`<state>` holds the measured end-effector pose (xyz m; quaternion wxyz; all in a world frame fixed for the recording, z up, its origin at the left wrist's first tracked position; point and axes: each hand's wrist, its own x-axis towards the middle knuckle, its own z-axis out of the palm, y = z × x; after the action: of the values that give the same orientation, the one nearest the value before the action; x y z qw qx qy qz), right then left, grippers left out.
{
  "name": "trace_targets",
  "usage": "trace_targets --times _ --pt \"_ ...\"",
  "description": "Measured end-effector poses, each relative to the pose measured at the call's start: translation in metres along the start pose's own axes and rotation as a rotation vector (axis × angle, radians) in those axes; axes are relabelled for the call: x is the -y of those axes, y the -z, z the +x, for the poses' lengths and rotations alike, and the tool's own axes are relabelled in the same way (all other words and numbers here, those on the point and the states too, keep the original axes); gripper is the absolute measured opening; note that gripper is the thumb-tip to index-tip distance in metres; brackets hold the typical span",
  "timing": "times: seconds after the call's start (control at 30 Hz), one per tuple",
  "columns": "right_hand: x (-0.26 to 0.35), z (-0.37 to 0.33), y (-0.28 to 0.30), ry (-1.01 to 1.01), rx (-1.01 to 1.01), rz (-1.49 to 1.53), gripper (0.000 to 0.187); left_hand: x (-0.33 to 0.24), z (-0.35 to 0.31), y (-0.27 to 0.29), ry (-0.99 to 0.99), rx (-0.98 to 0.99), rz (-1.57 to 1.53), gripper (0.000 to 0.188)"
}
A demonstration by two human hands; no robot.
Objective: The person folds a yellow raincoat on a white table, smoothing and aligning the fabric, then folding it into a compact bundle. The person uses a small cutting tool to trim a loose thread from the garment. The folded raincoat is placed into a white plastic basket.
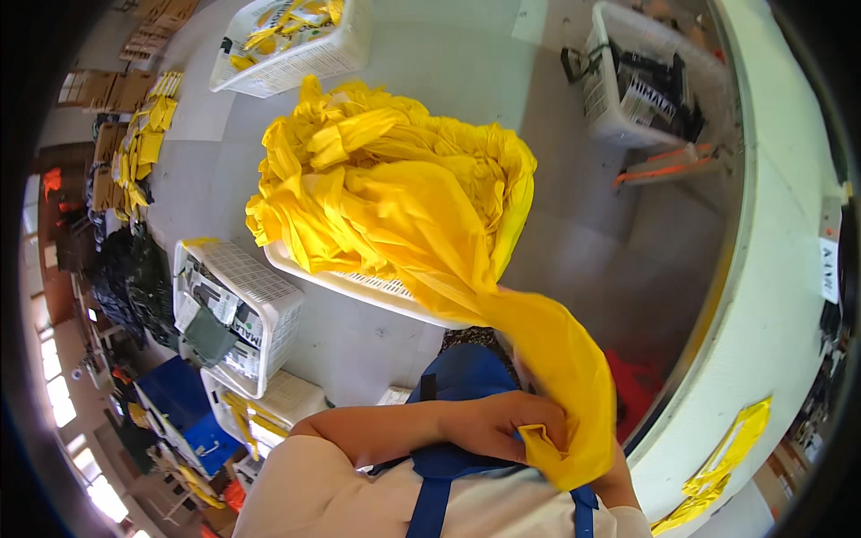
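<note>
A large heap of crumpled yellow fabric (pixel 386 179) overflows a white plastic basket (pixel 345 285) in front of me. One long, twisted length of the fabric runs from the heap toward my body. My left hand (pixel 502 426) is closed on the near end of this length at my waist, with a folded corner poking out by the fingers. My right forearm (pixel 619 484) shows at the lower right. The fabric hides most of my right hand, so its fingers cannot be made out. I wear a blue apron (pixel 462 372).
White baskets stand around: one with yellow pieces (pixel 296 76) at the far left, one with packages (pixel 282 318) at left, another with dark items (pixel 614 99) at far right. A pale table (pixel 771 314) curves along the right, bearing a yellow packet (pixel 731 448).
</note>
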<state>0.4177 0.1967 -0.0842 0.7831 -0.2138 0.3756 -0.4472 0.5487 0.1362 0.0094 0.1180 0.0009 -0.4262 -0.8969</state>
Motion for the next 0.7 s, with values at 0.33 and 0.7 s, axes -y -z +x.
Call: trace_targets --times 0.33,0.7 --pt "0.237 -0.176 -0.046 0.773 -0.009 -0.047 0.021 -0.016 -0.071 0.250 0.529 -0.865 1.473 0.096" --pt "0.281 -0.426 -0.021 1.096 -1.404 -0.821 0.025 0.157 0.052 0.100 0.339 -0.462 0.829 0.025"
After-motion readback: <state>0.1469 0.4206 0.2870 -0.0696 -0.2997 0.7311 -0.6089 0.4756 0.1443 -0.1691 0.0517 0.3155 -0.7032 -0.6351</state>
